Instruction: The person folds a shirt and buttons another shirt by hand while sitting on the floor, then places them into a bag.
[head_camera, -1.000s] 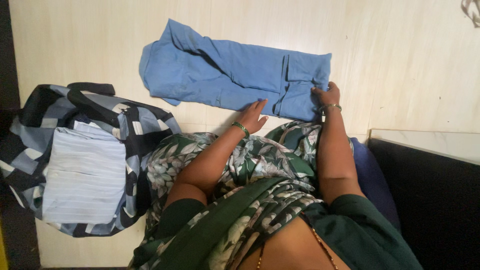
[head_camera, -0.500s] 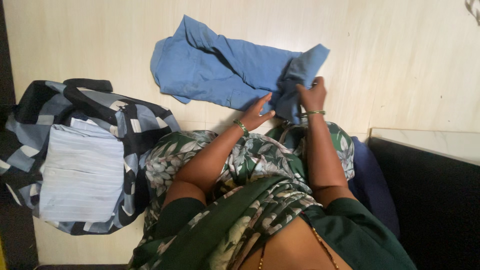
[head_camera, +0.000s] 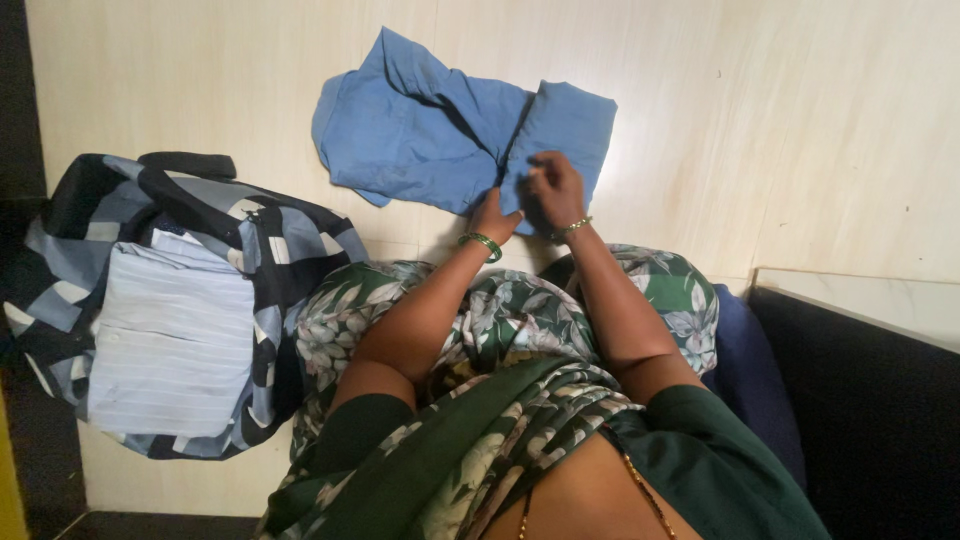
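A blue garment (head_camera: 430, 130) lies on the pale floor in front of me, its right end folded over to the left. My right hand (head_camera: 555, 190) rests on that folded flap near its lower edge, fingers curled on the cloth. Just left of it, my left hand (head_camera: 493, 215) presses down on the garment's near edge at the fold. Both wrists wear green bangles. My lap, in green flowered cloth, fills the lower middle.
An open bag (head_camera: 290, 270) in black, blue and white checks sits at the left with a folded pale striped cloth (head_camera: 170, 340) on top. A dark blue cushion (head_camera: 745, 370) and a dark block with a pale top edge (head_camera: 860, 300) stand at the right.
My right hand lifted the garment's right end and carried it leftward, folding it over the middle. My left hand stayed at the near edge. The garment is now shorter.
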